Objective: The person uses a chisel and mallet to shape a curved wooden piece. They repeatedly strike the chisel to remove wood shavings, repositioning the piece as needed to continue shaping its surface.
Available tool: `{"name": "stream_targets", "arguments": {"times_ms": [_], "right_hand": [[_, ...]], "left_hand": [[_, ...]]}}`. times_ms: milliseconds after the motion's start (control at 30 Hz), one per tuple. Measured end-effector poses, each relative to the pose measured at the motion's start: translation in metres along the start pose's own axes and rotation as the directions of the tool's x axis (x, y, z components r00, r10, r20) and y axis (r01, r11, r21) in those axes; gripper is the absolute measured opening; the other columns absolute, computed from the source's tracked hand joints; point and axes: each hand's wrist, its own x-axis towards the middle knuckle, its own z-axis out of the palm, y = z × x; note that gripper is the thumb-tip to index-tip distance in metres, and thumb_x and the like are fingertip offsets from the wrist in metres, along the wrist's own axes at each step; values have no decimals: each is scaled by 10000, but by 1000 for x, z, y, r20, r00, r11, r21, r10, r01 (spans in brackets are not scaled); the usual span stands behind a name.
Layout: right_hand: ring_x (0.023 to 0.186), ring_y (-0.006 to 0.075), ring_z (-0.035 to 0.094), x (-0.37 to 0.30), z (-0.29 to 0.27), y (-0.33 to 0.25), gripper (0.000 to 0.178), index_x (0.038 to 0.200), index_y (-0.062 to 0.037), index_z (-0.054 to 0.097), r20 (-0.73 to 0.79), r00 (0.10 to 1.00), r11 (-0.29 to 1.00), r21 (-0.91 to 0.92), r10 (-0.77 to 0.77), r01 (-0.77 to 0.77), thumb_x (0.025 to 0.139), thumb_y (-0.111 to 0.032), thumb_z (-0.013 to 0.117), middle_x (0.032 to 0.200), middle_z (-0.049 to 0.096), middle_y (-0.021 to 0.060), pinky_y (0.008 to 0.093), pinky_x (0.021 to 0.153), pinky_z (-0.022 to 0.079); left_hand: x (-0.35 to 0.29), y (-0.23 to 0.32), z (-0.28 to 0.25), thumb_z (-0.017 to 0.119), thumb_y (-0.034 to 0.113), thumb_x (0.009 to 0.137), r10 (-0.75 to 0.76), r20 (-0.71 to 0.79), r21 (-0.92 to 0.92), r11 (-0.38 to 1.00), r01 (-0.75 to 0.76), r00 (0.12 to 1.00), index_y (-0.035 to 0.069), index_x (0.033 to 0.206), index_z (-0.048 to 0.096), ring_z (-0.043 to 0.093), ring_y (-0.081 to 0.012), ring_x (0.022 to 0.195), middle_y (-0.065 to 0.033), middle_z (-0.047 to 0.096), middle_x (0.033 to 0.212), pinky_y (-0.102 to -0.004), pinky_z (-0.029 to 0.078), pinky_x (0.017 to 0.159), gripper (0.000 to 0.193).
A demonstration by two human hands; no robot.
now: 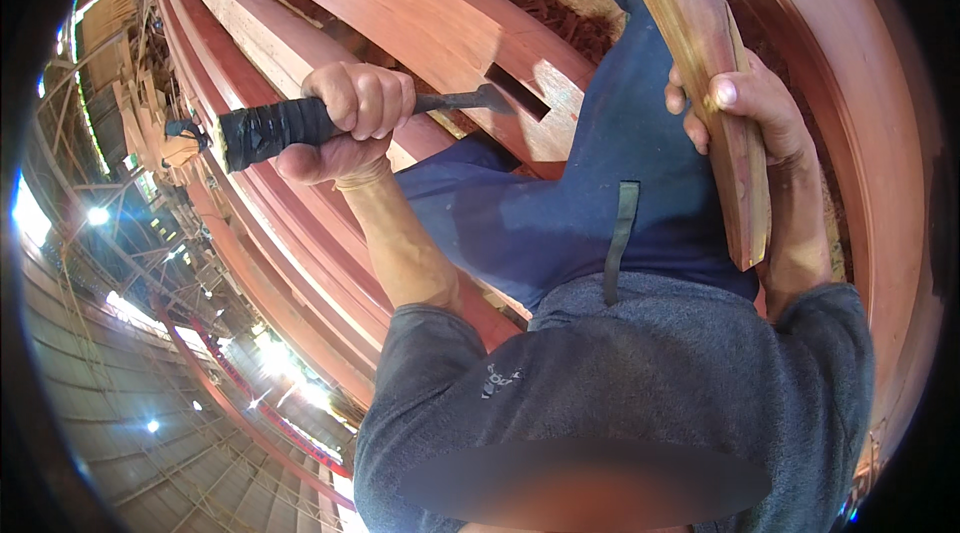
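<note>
My left hand [358, 118] is closed around a chisel [275, 131], whose thick handle is wrapped in black tape. The chisel's dark metal blade points right, and its flared tip appears beside a narrow rectangular slot [517, 93] cut in a reddish wooden beam [420, 8]. Whether the tip touches the wood, I cannot tell. In my right hand [755, 108] is a long, smooth, yellow-brown wooden bar [690, 18], gripped with the thumb across its near face. Its lower end hangs beside my right forearm, and its upper end runs out of the picture.
Several long reddish beams [245, 18] lie side by side at the left. Another broad beam [850, 63] curves along the right side. Wood shavings [550, 13] lie between the beams. My legs in blue trousers [620, 143] are between the beams. A high roof [190, 413] shows at lower left.
</note>
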Motion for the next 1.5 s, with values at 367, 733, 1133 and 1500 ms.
{"name": "stream_targets", "arguments": {"times_ms": [367,733,1133,1500], "right_hand": [[584,141,637,-1,-3,0,601,1097,6,662,42,999,1000,3,-2,2,705,-426,807,872,671,125,264,565,532],[591,140,646,5,0,-1,635,1124,29,635,97,995,999,-50,7,-2,718,-430,800,870,663,128,261,544,530],[546,142,627,8,-9,11,771,1224,62,569,80,997,999,-47,-11,15,706,-448,822,879,652,147,252,469,535],[620,132,654,8,-13,7,526,1035,25,664,146,988,998,-42,-42,48,789,-420,800,872,682,109,263,560,538]], "left_hand": [[-32,22,-20,838,615,778,217,-125,-385,889,-249,968,176,706,480,365,-48,374,84,413,482,-238,362,417,571],[-16,5,-11,694,818,780,93,-13,-73,993,-93,996,126,885,524,422,-121,534,46,438,619,-337,385,573,721],[-11,10,22,714,243,947,339,-406,452,882,-136,849,103,1142,636,642,-288,861,-121,604,1003,-483,567,732,252],[17,-51,11,667,101,864,-119,-277,220,958,184,953,92,931,466,427,-145,530,-54,441,695,-333,412,532,212]]}}
